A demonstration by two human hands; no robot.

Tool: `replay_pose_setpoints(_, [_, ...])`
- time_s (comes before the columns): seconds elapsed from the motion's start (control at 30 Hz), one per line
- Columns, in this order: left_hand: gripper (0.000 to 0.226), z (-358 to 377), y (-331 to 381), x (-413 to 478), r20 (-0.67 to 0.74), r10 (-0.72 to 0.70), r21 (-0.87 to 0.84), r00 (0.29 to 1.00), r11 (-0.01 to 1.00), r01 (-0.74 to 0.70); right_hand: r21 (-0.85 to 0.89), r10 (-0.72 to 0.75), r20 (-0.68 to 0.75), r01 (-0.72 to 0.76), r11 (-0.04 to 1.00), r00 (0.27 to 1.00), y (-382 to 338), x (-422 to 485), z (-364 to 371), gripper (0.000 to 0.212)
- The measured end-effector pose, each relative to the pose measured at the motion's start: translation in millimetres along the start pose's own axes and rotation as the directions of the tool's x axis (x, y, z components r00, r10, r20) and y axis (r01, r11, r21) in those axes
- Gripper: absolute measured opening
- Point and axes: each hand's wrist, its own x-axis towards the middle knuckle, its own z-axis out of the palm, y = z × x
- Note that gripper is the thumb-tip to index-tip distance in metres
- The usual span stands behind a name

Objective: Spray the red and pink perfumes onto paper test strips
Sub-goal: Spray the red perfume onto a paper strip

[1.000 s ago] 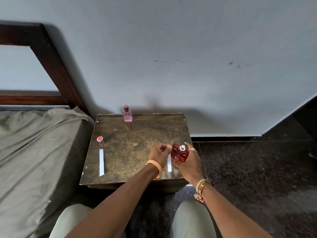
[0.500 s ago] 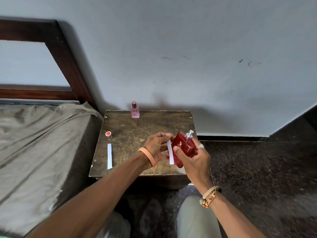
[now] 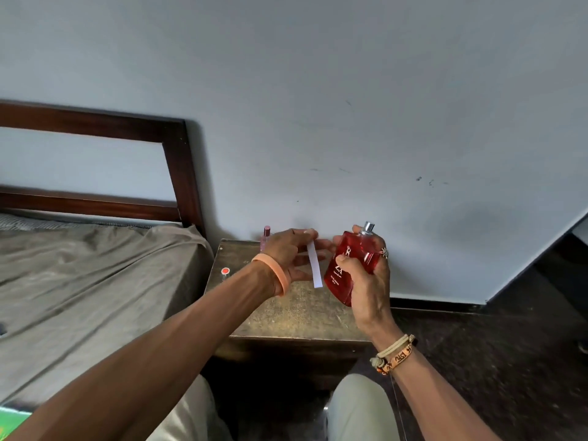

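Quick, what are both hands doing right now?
Left hand: pinching the paper test strip at its top.
Right hand: closed around the red perfume bottle.

Orange wristband [image 3: 279, 275], beaded bracelets [image 3: 394, 353], ring [image 3: 384, 252]

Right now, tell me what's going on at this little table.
A person seated at a small wooden bedside table is testing perfume. The right hand holds a red perfume bottle up with its cap off, the silver sprayer exposed. The left hand pinches a white paper test strip just beside the bottle. A pink perfume bottle stands at the table's back edge, partly hidden behind the left hand, and the red cap sits near the table's left edge.
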Motion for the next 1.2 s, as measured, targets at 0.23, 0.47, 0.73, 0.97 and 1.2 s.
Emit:
replay_pose_setpoints(0.23, [0.01, 11, 37, -33, -0.095, 0.172, -0.063, 0.981, 0.982, -0.178, 0.383, 0.088, 0.3, -0.205, 0.901, 0.95, -45, -7, 7, 0.064])
replay_pose_setpoints(0.47, [0.011, 21, 59, -50, -0.097, 0.219, -0.084, 0.971, 0.97, -0.227, 0.53, -0.028, 0.568, -0.34, 0.777, 0.822, -73, -13, 5, 0.071])
replay_pose_setpoints(0.73, [0.014, 29, 71, -60, -0.103, 0.229, -0.072, 0.968, 0.969, -0.237, 0.509, -0.091, 0.552, -0.249, 0.824, 0.829, -92, -18, 6, 0.086])
replay_pose_setpoints(0.97, [0.014, 34, 78, -59, -0.096, 0.257, -0.067, 0.962, 0.962, -0.263, 0.31, -0.064, 0.44, -0.085, 0.947, 0.896, -99, -27, 12, 0.08])
replay_pose_setpoints(1.2, [0.015, 30, 79, -57, -0.103, 0.268, -0.059, 0.958, 0.96, -0.275, -0.61, -0.25, 0.337, 0.413, 0.677, 0.908, -89, -32, 23, 0.073])
